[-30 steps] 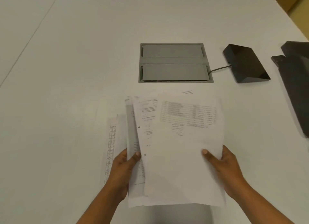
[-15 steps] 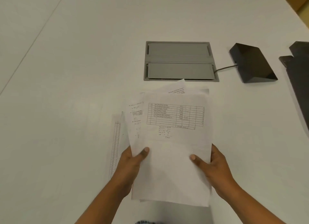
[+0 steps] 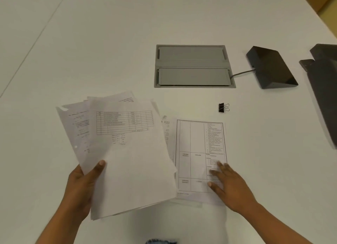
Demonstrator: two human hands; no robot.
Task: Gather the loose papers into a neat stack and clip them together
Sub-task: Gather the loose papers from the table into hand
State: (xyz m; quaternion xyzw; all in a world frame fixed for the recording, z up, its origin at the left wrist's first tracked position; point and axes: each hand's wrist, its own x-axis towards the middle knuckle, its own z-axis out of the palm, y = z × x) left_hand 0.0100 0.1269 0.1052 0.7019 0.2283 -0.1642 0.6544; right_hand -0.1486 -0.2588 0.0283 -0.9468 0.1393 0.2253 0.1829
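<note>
— Left hand point(image 3: 80, 187)? Clamped, thumb on top, around a fanned sheaf of thin white printed sheets point(image 3: 127, 152), lifted off the white table point(image 3: 109, 43).

— Right hand point(image 3: 231, 185)? Spread flat, gripping nothing, on a loose white ruled sheet point(image 3: 198, 152); another peeked out beneath.

— Handling? Probably light, floppy, slippery; best pinched at an edge.

— Small black metal binder clip point(image 3: 223, 107)? Beyond the right fingertips, untouched.
</note>
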